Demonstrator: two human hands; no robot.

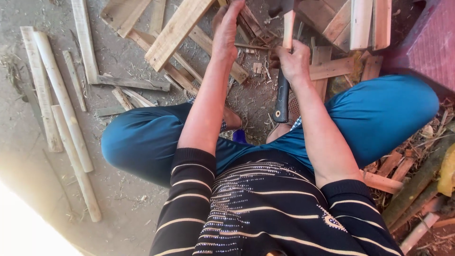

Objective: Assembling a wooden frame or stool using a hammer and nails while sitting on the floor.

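My right hand grips a hatchet handle in the middle. The handle is pale wood above my fist and black rubber below, and its dark head sits at the top edge of the view. My left hand reaches forward with its back to the camera. Its fingers close over the top of a thin wood piece in the scrap pile, just left of the hatchet. I am squatting, with my blue-trousered knees spread to either side.
Split planks and offcuts lie heaped ahead on the dirt floor. Long pale rounded sticks lie at the left. More wood scraps pile up at the right, beside a dark red object in the top right corner.
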